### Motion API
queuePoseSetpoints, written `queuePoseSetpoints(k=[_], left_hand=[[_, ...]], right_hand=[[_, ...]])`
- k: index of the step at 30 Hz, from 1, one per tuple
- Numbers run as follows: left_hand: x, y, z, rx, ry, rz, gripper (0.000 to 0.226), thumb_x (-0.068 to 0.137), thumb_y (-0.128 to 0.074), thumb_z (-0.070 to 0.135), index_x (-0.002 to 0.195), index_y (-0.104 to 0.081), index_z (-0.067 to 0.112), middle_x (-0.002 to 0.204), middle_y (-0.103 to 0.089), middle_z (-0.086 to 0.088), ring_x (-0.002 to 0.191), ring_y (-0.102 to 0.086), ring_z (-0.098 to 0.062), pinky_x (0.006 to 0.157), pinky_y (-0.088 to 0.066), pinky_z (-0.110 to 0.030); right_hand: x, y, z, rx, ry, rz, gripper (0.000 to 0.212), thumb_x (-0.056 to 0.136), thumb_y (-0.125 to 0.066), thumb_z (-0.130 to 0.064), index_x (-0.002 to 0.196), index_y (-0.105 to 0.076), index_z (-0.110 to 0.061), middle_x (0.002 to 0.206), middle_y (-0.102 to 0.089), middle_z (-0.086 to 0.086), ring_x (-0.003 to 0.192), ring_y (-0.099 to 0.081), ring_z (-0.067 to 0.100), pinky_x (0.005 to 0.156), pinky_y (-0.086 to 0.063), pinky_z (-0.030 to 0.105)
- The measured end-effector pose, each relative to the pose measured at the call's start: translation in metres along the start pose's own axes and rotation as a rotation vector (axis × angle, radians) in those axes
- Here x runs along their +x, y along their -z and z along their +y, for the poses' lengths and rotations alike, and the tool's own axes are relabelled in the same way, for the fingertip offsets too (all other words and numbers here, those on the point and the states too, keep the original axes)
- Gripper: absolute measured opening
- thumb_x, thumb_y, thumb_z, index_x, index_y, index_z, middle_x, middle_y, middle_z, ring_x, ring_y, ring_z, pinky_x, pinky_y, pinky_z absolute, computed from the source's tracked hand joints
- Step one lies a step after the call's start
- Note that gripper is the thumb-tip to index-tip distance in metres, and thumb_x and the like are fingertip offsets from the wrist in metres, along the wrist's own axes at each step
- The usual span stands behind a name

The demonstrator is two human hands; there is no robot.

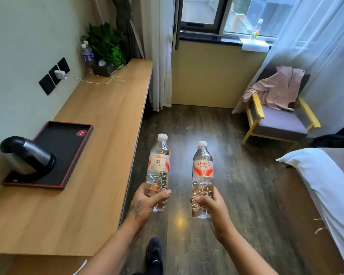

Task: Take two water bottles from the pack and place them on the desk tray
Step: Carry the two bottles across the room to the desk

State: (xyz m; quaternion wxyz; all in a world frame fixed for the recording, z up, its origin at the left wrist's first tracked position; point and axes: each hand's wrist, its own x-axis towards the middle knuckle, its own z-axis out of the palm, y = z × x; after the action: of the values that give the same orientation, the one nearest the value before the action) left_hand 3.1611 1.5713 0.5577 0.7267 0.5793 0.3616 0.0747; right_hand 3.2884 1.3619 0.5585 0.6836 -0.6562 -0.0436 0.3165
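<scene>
Holding one water bottle in each hand, the person stands beside a long wooden desk [99,120] that runs along the wall. The left hand [145,205] is clenched around the lower body of the left bottle [158,169], which is upright with a slight tilt and hangs over the floor just off the desk's front edge. The right hand [211,207] grasps the lower part of the right bottle [203,175] in the same way, farther out over the dark wood floor [216,126]. Both bottles carry white caps and red and white labels, and they are apart from each other. The black tray [68,147] with a red rim lies on the desk against the wall edge. A kettle [27,157] stands on the near end of the tray; the far end is bare. Two more bottles [86,54] stand at the far wall corner of the desk by a potted plant [105,44].
</scene>
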Motion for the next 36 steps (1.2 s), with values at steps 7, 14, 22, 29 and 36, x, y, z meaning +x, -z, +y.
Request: queuePoseSetpoints(k=[7,14,22,29,36], left_hand=[[0.12,-0.01,0.073,0.004,0.001,-0.06,0.1,0.035,-0.105,0.07,0.12,-0.076,0.025,0.109,-0.089,-0.006,0.103,-0.085,-0.033,0.095,-0.066,-0.049],[0.211,-0.036,0.119,0.008,-0.009,-0.047,0.104,0.034,-0.106,0.068,0.121,-0.076,0.02,0.108,-0.088,-0.007,0.1,-0.085,-0.033,0.095,-0.068,-0.05],[0.312,-0.076,0.167,0.024,0.009,0.01,0.095,0.044,-0.105,0.058,0.125,-0.074,0.019,0.114,-0.086,-0.012,0.106,-0.083,-0.036,0.1,-0.066,-0.053],[0.374,-0.107,0.206,0.011,0.025,0.053,0.081,0.052,-0.1,0.053,0.123,-0.074,0.024,0.11,-0.088,-0.005,0.096,-0.085,-0.022,0.082,-0.064,-0.033],[0.432,-0.119,0.237,-0.029,0.015,0.091,0.079,0.05,-0.099,0.045,0.12,-0.075,0.017,0.107,-0.087,-0.011,0.096,-0.082,-0.029,0.085,-0.064,-0.04]], right_hand=[[0.121,-0.014,-0.048,0.033,0.006,0.049,0.063,0.061,-0.084,-0.027,0.119,-0.066,-0.01,0.09,-0.081,0.006,0.074,-0.077,0.019,0.062,-0.063,0.027],[0.224,-0.012,-0.078,0.029,-0.019,0.05,0.056,0.067,-0.084,-0.024,0.12,-0.068,-0.014,0.094,-0.079,0.007,0.075,-0.074,0.021,0.066,-0.06,0.035],[0.345,0.01,-0.126,-0.056,-0.002,-0.039,0.067,0.064,-0.081,-0.041,0.125,-0.067,-0.018,0.103,-0.084,-0.001,0.09,-0.08,0.013,0.071,-0.063,0.023],[0.435,0.027,-0.169,-0.027,-0.016,-0.08,0.072,0.063,-0.082,-0.038,0.127,-0.064,-0.012,0.105,-0.081,0.006,0.09,-0.079,0.021,0.078,-0.062,0.035],[0.502,0.021,-0.193,-0.026,-0.024,-0.093,0.07,0.065,-0.083,-0.037,0.128,-0.064,-0.013,0.104,-0.081,0.005,0.093,-0.078,0.022,0.08,-0.061,0.039]])
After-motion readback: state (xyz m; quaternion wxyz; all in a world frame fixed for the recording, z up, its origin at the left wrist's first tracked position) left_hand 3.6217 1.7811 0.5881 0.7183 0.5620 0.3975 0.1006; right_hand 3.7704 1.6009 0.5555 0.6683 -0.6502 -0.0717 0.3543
